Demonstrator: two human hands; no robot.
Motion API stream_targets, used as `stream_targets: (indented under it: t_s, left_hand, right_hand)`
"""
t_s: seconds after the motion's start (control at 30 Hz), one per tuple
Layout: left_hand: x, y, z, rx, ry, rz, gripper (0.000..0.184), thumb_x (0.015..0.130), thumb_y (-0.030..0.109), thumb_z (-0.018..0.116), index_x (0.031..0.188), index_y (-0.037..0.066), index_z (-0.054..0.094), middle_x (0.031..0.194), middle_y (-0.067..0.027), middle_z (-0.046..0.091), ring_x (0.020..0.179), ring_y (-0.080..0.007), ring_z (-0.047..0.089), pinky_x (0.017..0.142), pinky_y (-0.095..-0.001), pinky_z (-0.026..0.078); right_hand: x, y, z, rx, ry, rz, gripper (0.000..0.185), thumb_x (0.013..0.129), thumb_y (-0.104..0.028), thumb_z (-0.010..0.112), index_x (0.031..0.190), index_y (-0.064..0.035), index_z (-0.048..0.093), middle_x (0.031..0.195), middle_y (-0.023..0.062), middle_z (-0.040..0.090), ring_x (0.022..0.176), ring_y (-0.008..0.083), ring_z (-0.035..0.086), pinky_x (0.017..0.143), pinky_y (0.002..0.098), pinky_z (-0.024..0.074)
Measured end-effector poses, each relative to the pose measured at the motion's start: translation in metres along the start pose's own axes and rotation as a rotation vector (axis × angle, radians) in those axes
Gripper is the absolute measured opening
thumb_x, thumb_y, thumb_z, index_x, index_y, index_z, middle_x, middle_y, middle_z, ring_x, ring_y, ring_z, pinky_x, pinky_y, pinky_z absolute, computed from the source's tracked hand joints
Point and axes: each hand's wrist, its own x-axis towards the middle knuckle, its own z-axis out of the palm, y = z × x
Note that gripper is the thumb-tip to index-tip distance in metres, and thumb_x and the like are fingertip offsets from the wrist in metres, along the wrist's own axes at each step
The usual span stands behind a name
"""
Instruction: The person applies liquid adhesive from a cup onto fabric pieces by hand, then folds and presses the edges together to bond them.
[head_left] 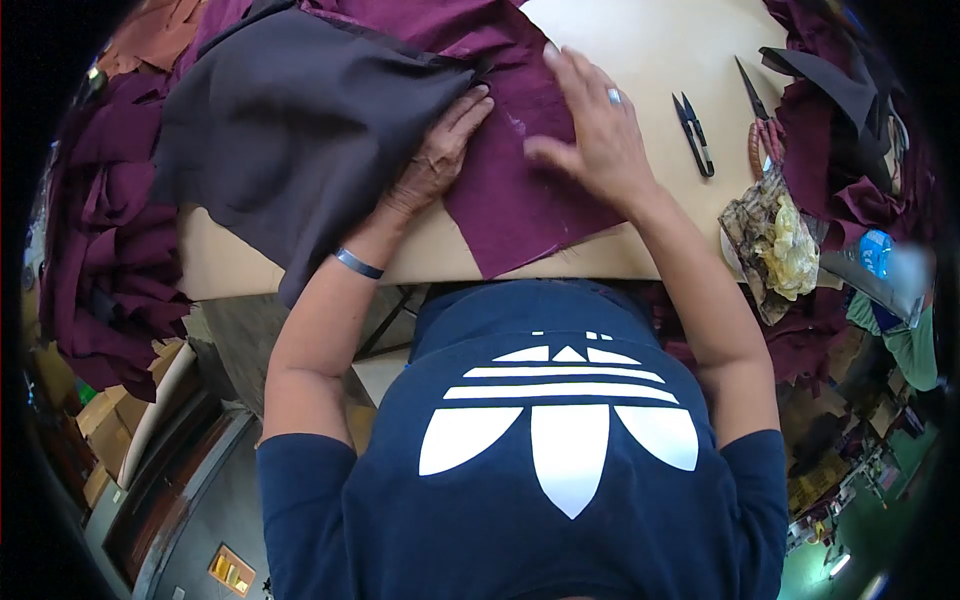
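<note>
Dark grey cloth (300, 130) is spread over maroon cloth (520, 200) on the pale table (660, 50). My left hand (440, 150) rests at the right edge of the grey cloth, with its fingertips near the corner; its fingers lie close together, and whether they pinch the cloth is hidden. My right hand (595, 125), with a ring on one finger, is over the right part of the maroon cloth, its thumb and fingers apart and nothing in it. To its right lie black thread snips (695, 137) and scissors (762, 130) with reddish wrapped handles.
A crumpled patterned cloth with a yellowish plastic bag (785, 250) sits at the table's right front edge. Maroon cloth strips (105, 230) hang at the left. More maroon and dark cloth (840, 130) is heaped on the right, near a blue packet (875, 253).
</note>
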Motion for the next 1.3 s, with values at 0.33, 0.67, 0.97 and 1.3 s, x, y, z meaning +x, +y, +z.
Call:
stream_targets:
  t_s: [0.33, 0.67, 0.97, 1.3]
  left_hand:
    - [0.005, -0.005, 0.0, 0.132, 0.031, -0.02, 0.043, 0.076, -0.007, 0.052, 0.115, 0.008, 0.06, 0.118, -0.0119, 0.057, 0.107, -0.0286, 0.056, 0.095, -0.0343, 0.043]
    - [0.008, -0.008, 0.002, 0.24, 0.075, 0.044, 0.028, 0.08, 0.004, 0.051, 0.102, 0.011, 0.066, 0.111, -0.004, 0.061, 0.101, -0.0199, 0.058, 0.091, -0.0311, 0.044]
    - [0.023, -0.018, -0.019, -0.117, -0.107, -0.016, 0.032, 0.078, -0.007, 0.049, 0.103, 0.006, 0.062, 0.113, -0.0085, 0.061, 0.105, -0.0235, 0.057, 0.091, -0.032, 0.044]
    - [0.071, -0.022, -0.03, -0.174, 0.018, -0.282, 0.03, 0.088, 0.011, 0.051, 0.117, 0.005, 0.053, 0.109, -0.0128, 0.056, 0.096, -0.0231, 0.054, 0.085, -0.0351, 0.042]
  right_hand:
    - [0.083, 0.017, 0.041, 0.415, 0.085, 0.217, 0.074, 0.078, -0.003, 0.058, 0.141, -0.0192, 0.024, 0.118, 0.0237, 0.054, 0.104, 0.0394, 0.056, 0.089, 0.0408, 0.0456]
    - [0.077, 0.019, 0.042, 0.373, 0.073, 0.245, 0.068, 0.076, 0.002, 0.056, 0.138, -0.0157, 0.035, 0.117, 0.0176, 0.057, 0.099, 0.0356, 0.058, 0.083, 0.0411, 0.0457]
    - [0.022, -0.005, 0.053, 0.316, 0.182, -0.177, 0.041, 0.076, 0.009, 0.054, 0.115, -0.0057, 0.05, 0.101, 0.0124, 0.059, 0.086, 0.0304, 0.058, 0.077, 0.0383, 0.0463]
    - [0.017, -0.003, 0.064, -0.134, 0.162, -0.426, 0.029, 0.078, -0.01, 0.051, 0.107, -0.0072, 0.052, 0.109, 0.0135, 0.056, 0.095, 0.0276, 0.057, 0.079, 0.0354, 0.0478]
